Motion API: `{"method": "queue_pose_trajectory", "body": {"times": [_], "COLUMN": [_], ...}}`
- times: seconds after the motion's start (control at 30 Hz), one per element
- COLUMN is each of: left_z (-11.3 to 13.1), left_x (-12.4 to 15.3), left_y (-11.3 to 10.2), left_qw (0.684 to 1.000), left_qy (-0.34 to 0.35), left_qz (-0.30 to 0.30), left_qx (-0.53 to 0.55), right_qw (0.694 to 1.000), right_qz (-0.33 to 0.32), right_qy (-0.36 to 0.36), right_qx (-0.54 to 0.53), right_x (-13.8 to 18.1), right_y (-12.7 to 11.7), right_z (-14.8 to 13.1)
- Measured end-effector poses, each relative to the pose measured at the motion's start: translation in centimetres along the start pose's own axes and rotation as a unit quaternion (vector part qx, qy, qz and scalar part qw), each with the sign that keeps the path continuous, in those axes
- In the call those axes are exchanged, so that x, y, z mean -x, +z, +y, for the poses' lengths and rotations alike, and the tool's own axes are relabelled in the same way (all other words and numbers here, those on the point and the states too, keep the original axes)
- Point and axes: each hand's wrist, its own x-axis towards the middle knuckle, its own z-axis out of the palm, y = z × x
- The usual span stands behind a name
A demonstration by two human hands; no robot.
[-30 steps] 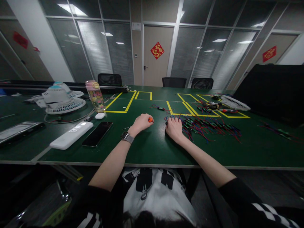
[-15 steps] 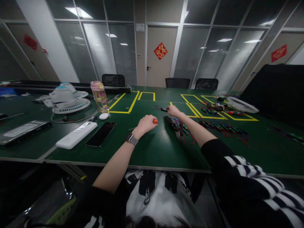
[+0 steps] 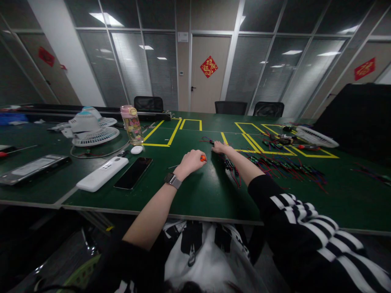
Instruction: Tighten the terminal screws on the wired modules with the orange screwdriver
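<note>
My left hand [image 3: 192, 163] is closed around a screwdriver with an orange handle [image 3: 203, 158]. Its thin metal shaft [image 3: 172, 167] sticks out behind the hand, to the left. Farther forward, my right hand [image 3: 220, 147] is low over the table with its fingers extended and apart. Just beyond those fingertips lies a small circuit board with wires [image 3: 208, 140]. A bunch of similar wired boards [image 3: 230, 166] lies under and beside my right forearm, partly hidden by it.
More wired boards [image 3: 285, 165] spread to the right, near a white fan part [image 3: 317, 136]. On the left are a phone [image 3: 133, 173], a white power strip [image 3: 102, 174], a drink bottle [image 3: 132, 126] and fan parts [image 3: 94, 132]. Yellow tape [image 3: 156, 145] marks the green table.
My right hand has drawn back slightly from the small circuit board, which stays on the table. My left hand still grips the screwdriver. The whole view has shifted slightly.
</note>
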Motion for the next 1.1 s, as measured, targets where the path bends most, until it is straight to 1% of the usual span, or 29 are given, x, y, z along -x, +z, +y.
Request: {"method": "queue_pose_trajectory", "body": {"times": [0.1, 0.17, 0.23, 0.27, 0.3, 0.33, 0.4, 0.43, 0.47, 0.5, 0.53, 0.57, 0.63, 0.67, 0.7, 0.77, 0.8, 0.83, 0.87, 0.9, 0.93, 1.1], "left_z": [-0.1, -0.1, 0.1, 0.3, 0.5, 0.7, 1.1, 1.2, 1.3, 1.3, 1.2, 1.2, 1.1, 1.1, 1.2, 1.3, 1.5, 1.6, 1.7, 1.7, 1.8, 2.0], "left_x": [0.0, -0.1, 0.0, 0.0, 0.1, 0.3, 0.6, 0.8, 1.0, 1.1, 1.2, 1.2, 0.9, 0.8, 0.6, 0.2, 0.1, 0.0, -0.1, -0.1, -0.1, 0.0], "left_y": [0.0, 0.0, -0.1, -0.2, -0.4, -0.6, -1.1, -1.3, -1.6, -1.7, -1.9, -2.0, -2.2, -2.3, -2.3, -2.5, -2.5, -2.6, -2.6, -2.7, -2.7, -2.5], "left_qw": [1.0, 1.0, 0.999, 0.997, 0.993, 0.985, 0.963, 0.951, 0.941, 0.93, 0.919, 0.906, 0.872, 0.848, 0.817, 0.736, 0.697, 0.667, 0.648, 0.64, 0.638, 0.653], "left_qy": [-0.006, -0.014, -0.037, -0.053, -0.072, -0.091, -0.098, -0.089, -0.067, -0.047, -0.028, -0.011, 0.006, 0.006, 0.002, -0.004, -0.003, -0.002, -0.002, -0.005, -0.01, -0.024], "left_qz": [0.001, 0.002, 0.021, 0.046, 0.087, 0.143, 0.252, 0.297, 0.331, 0.363, 0.39, 0.414, 0.44, 0.435, 0.413, 0.344, 0.312, 0.287, 0.269, 0.257, 0.249, 0.23], "left_qx": [0.0, -0.003, -0.011, -0.015, -0.019, -0.022, -0.014, -0.006, 0.008, 0.026, 0.051, 0.09, 0.216, 0.303, 0.402, 0.583, 0.645, 0.688, 0.712, 0.724, 0.728, 0.721], "right_qw": [0.999, 0.997, 0.993, 0.99, 0.986, 0.981, 0.972, 0.966, 0.952, 0.941, 0.935, 0.933, 0.938, 0.939, 0.939, 0.93, 0.924, 0.92, 0.916, 0.914, 0.913, 0.915], "right_qz": [-0.013, -0.021, -0.025, -0.025, -0.023, -0.019, -0.004, 0.012, 0.049, 0.077, 0.091, 0.105, 0.121, 0.126, 0.126, 0.128, 0.13, 0.129, 0.128, 0.127, 0.125, 0.113], "right_qy": [-0.035, -0.071, -0.114, -0.138, -0.164, -0.191, -0.233, -0.258, -0.301, -0.328, -0.342, -0.339, -0.301, -0.279, -0.256, -0.228, -0.22, -0.214, -0.209, -0.205, -0.202, -0.188], "right_qx": [0.0, -0.003, -0.007, -0.01, -0.012, -0.015, -0.019, -0.021, -0.022, -0.023, -0.032, -0.055, -0.12, -0.156, -0.193, -0.258, -0.284, -0.303, -0.316, -0.325, -0.331, -0.34], "right_x": [0.8, 1.4, 2.3, 3.0, 3.8, 4.8, 7.4, 8.9, 10.5, 12.0, 13.6, 14.9, 17.1, 17.8, 18.3, 18.8, 18.9, 18.9, 18.9, 18.8, 18.8, 18.7], "right_y": [-0.2, -0.4, -0.7, -0.9, -1.0, -1.1, -1.3, -1.3, -1.3, -1.2, -1.1, -0.9, -0.3, 0.0, 0.4, 0.9, 1.1, 1.3, 1.3, 1.4, 1.3, 1.3], "right_z": [-0.6, -1.4, -2.5, -3.2, -3.8, -4.5, -5.7, -6.2, -6.6, -6.9, -7.2, -7.3, -7.5, -7.5, -7.4, -7.2, -7.1, -7.1, -7.0, -6.9, -6.9, -6.8]}}
